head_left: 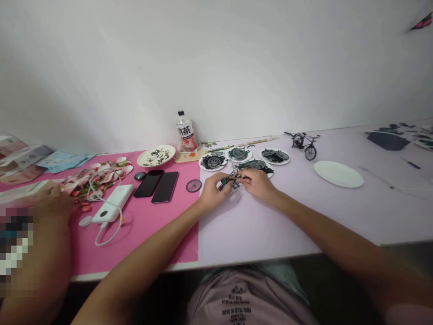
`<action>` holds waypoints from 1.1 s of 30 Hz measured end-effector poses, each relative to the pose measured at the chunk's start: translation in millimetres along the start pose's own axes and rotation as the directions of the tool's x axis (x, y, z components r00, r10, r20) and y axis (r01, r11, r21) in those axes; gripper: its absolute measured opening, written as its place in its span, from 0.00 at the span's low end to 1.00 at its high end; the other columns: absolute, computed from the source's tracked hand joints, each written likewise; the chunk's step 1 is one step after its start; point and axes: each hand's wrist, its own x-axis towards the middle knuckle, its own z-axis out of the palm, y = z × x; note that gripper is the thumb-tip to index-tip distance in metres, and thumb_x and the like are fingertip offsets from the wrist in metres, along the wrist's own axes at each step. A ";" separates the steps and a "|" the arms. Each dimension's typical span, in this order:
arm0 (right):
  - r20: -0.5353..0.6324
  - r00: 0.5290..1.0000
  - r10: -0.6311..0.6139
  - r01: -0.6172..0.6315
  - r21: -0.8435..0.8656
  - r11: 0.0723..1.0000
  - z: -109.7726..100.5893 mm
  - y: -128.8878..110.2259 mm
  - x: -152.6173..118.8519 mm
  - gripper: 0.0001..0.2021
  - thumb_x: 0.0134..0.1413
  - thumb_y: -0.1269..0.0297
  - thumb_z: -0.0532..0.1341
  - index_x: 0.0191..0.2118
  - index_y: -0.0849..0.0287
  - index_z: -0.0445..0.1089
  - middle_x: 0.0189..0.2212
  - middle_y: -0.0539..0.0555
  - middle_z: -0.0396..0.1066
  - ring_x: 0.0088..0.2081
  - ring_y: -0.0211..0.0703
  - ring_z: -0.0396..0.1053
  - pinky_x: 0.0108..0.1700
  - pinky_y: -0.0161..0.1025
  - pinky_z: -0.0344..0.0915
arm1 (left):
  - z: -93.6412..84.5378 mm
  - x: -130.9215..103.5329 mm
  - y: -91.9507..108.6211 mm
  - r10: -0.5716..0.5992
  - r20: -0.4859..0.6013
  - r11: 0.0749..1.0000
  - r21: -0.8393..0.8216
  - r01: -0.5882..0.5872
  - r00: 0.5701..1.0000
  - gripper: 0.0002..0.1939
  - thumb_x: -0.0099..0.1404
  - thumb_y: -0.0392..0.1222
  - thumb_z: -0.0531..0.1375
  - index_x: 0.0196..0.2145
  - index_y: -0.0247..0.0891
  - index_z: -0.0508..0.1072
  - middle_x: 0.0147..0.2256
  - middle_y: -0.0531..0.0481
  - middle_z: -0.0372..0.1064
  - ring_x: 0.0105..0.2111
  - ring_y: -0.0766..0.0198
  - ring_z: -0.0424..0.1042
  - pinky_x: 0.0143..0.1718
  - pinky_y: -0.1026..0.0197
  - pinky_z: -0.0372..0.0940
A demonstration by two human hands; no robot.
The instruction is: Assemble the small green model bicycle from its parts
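Head view: both hands (215,189) grasp a spindly, dark-green miniature bicycle frame (231,180).

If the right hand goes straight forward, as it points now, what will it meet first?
Most likely the small dark model piece at the fingertips of the right hand; beyond it, the left hand seems close to the same line, though depth is unclear.

Noted dark green and black on the bicycle frame (224,182); black on the assembled bicycle (299,142), touched with green. Found dark grey on the loose wheel (194,185), plain white on the oval plate (338,174). Recorded bright pink on the left of the desk (162,239), pale lilac on the right. Observed black lettering on the white-and-red bottle label (186,134).
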 end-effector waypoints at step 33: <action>-0.280 0.959 0.033 -0.051 -0.058 0.997 -18.1 -0.4 14.3 0.18 0.74 0.55 0.49 0.37 0.53 0.72 0.40 0.58 0.73 0.49 0.54 0.65 0.57 0.53 0.61 | -2.7 14.2 -14.3 -0.453 -0.024 0.705 -0.621 0.342 0.891 0.29 0.54 0.64 0.72 0.40 0.35 0.78 0.39 0.45 0.79 0.41 0.57 0.79 0.50 0.51 0.74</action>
